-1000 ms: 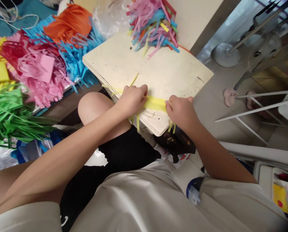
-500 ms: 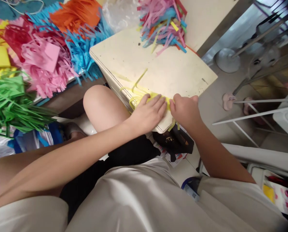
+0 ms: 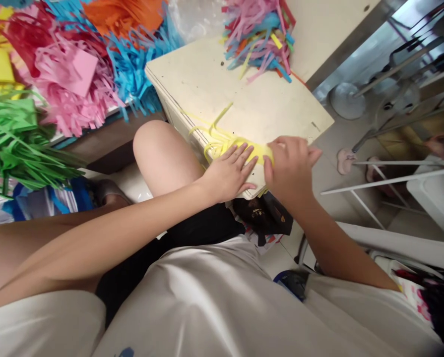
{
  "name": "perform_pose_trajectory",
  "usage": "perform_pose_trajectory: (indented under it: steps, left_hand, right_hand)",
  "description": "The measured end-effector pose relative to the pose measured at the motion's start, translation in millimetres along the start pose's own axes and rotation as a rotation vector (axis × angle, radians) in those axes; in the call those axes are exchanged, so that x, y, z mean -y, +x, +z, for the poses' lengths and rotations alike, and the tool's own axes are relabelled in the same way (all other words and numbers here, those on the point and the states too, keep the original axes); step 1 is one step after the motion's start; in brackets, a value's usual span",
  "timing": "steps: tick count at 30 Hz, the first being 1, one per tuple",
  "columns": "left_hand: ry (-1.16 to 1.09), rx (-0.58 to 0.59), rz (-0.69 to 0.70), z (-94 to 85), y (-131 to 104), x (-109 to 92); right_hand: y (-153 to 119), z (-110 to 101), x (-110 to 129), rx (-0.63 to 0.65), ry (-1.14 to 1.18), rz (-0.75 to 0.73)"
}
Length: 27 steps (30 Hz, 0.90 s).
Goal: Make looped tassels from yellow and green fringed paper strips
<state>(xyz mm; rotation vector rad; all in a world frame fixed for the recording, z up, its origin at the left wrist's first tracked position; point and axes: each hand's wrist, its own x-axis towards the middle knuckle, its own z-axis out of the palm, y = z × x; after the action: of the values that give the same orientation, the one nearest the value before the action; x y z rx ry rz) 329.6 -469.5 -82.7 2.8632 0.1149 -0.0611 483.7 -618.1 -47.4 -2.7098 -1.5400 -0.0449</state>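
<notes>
A fringed yellow strip, paper or fabric (image 3: 222, 141), lies along the near corner of the cream tabletop (image 3: 192, 84). My left hand (image 3: 231, 173) rests flat on it with fingers spread. At the strip's right end my right hand (image 3: 290, 166) is closed, thumb and fingers gripping the yellow piece. The strip's loose tails reach left over the board's edge. Farther back on the same board sits a bundle of mixed pink, blue and yellow fringe (image 3: 257, 39).
Heaps of fringe in pink (image 3: 84, 74), green (image 3: 13, 144), blue (image 3: 132, 82) and orange (image 3: 127, 17) lie at the left. Clear plastic (image 3: 192, 20) is behind the board. White metal legs (image 3: 389, 183) stand at the right. A black bag (image 3: 262, 213) lies below the board.
My right hand has turned and shifted slightly up and right, its fingers now less tightly curled. My left fingers have spread more on the yellow strip. The whole view has shifted a little.
</notes>
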Motion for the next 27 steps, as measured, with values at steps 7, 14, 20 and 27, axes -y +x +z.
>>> perform_pose_trajectory:
  steps: [7, 14, 20, 27]
  left_hand:
    - [-0.033, 0.011, 0.041, -1.9, 2, 9]
    - [-0.048, 0.064, 0.059, -8.9, 6, 14]
    - [-0.061, 0.093, 0.057, -15.1, 14, 20]
    - [0.033, 0.154, 0.083, -33.9, 10, 20]
  right_hand:
    - [-39, 34, -7, 0.059, 0.000, -0.108]
    - [-36, 31, -12, 0.059, -0.028, -0.127]
    - [-28, 45, -29, 0.110, -0.058, -0.158]
    - [-15, 41, -36, 0.078, -0.120, -0.088]
